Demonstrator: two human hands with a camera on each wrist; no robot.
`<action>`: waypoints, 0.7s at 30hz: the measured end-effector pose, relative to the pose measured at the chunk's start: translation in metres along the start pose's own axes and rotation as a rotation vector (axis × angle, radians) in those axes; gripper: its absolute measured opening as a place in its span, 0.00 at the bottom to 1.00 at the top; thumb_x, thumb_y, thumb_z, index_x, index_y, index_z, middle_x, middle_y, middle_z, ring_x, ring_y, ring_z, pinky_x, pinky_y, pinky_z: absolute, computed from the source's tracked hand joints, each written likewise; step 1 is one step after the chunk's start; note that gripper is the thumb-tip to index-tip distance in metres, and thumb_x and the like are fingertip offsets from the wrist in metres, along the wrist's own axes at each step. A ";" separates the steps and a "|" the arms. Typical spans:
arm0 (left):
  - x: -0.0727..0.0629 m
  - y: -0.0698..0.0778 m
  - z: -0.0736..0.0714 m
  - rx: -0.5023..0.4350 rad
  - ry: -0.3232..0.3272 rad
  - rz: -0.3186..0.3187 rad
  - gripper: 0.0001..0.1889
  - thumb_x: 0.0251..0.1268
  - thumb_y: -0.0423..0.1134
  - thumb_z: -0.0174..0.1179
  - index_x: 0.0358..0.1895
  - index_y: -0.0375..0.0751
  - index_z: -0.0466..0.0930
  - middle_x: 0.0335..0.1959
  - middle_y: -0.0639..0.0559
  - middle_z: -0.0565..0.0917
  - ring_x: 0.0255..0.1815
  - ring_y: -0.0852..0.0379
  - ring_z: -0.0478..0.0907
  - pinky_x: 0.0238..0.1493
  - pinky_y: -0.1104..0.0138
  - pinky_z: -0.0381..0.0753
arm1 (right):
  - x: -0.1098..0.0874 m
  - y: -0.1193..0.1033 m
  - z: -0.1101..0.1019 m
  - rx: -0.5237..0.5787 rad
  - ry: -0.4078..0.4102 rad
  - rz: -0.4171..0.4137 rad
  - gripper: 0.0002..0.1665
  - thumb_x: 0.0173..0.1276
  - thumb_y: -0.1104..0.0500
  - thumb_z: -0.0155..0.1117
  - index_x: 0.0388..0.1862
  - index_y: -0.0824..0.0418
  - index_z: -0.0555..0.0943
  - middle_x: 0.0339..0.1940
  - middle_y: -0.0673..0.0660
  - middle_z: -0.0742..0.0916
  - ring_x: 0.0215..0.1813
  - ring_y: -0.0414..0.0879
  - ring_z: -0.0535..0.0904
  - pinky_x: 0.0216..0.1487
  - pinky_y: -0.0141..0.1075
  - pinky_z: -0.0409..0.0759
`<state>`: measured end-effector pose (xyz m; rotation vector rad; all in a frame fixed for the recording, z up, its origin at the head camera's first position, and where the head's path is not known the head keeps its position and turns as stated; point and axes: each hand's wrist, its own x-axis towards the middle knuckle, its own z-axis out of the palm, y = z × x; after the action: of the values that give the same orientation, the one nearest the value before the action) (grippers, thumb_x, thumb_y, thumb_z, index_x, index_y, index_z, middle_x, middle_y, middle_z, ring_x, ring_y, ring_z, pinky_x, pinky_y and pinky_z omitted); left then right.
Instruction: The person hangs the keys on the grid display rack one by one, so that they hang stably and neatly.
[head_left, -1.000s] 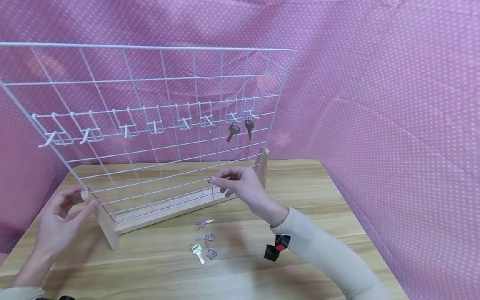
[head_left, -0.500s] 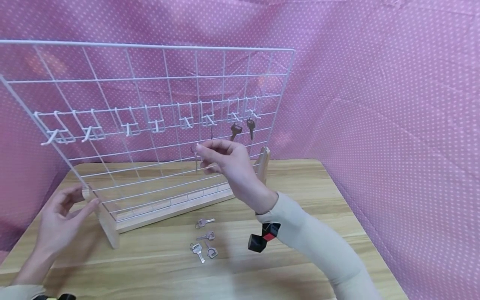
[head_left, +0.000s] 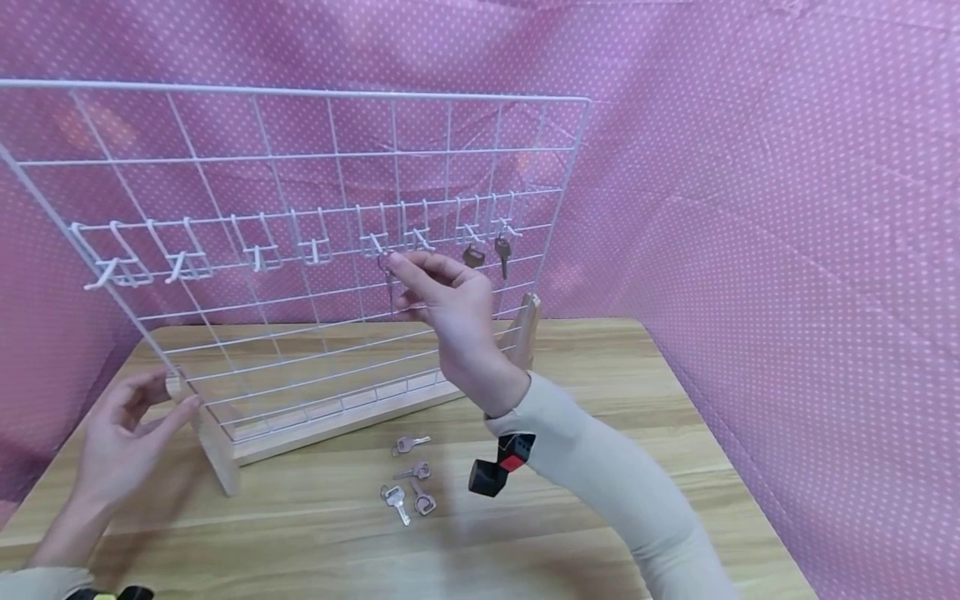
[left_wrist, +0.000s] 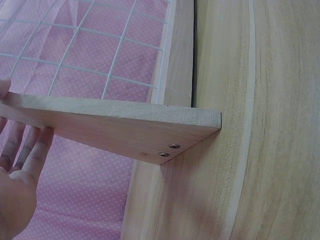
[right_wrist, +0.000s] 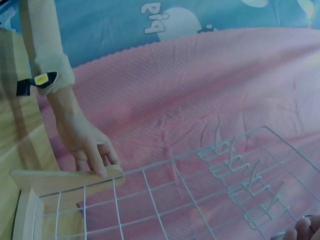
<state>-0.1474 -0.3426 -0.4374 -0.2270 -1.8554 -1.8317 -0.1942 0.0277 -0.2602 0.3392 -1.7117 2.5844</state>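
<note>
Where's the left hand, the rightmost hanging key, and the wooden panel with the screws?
Left hand (head_left: 118,450): head view, middle of the hand.
Rightmost hanging key (head_left: 502,248): head view, its wide top.
Wooden panel (left_wrist: 122,132): left wrist view, its outer face.

Light wood-grain tbl (head_left: 600,375) w/ 4 small silver metal keys (head_left: 414,472), close tog., well below R fingers (head_left: 401,265); also long pale wooden rack base (head_left: 322,436), its L end at L fingers (head_left: 178,416).
</note>
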 end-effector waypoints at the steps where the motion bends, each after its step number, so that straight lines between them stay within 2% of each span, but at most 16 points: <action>1: 0.000 0.000 0.000 0.007 0.000 0.001 0.32 0.57 0.08 0.60 0.57 0.47 0.82 0.46 0.64 0.87 0.46 0.73 0.83 0.46 0.85 0.87 | 0.000 0.001 0.001 0.004 0.010 -0.005 0.06 0.73 0.61 0.72 0.45 0.63 0.88 0.30 0.46 0.89 0.26 0.38 0.83 0.33 0.28 0.90; 6: 0.000 0.001 0.000 0.034 0.006 -0.001 0.32 0.57 0.08 0.60 0.56 0.48 0.82 0.46 0.64 0.86 0.46 0.74 0.82 0.46 0.85 0.87 | 0.003 0.007 0.006 0.026 0.044 -0.011 0.03 0.72 0.62 0.72 0.42 0.61 0.88 0.30 0.46 0.88 0.24 0.38 0.83 0.30 0.27 0.89; 11: 0.000 0.000 0.001 0.017 0.007 -0.001 0.32 0.57 0.08 0.60 0.57 0.47 0.82 0.46 0.64 0.86 0.46 0.73 0.83 0.46 0.85 0.87 | 0.009 0.013 0.006 0.024 0.051 -0.024 0.02 0.72 0.62 0.72 0.40 0.61 0.87 0.29 0.46 0.88 0.24 0.37 0.83 0.29 0.26 0.89; 15: -0.001 0.001 0.001 0.026 0.005 -0.002 0.32 0.57 0.08 0.61 0.57 0.47 0.82 0.46 0.64 0.86 0.46 0.74 0.83 0.46 0.85 0.87 | 0.012 0.016 0.004 0.006 0.037 -0.054 0.03 0.73 0.63 0.72 0.43 0.61 0.87 0.29 0.46 0.88 0.25 0.37 0.83 0.30 0.26 0.90; 21: -0.002 0.003 0.002 0.051 0.002 0.000 0.31 0.58 0.09 0.62 0.57 0.47 0.82 0.46 0.64 0.86 0.45 0.74 0.83 0.46 0.85 0.87 | 0.004 0.024 -0.012 -0.096 -0.018 -0.067 0.11 0.74 0.62 0.70 0.51 0.65 0.85 0.34 0.44 0.89 0.30 0.37 0.85 0.35 0.28 0.92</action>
<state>-0.1451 -0.3402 -0.4355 -0.2069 -1.8977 -1.7820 -0.2030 0.0289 -0.2854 0.4101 -1.7904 2.4504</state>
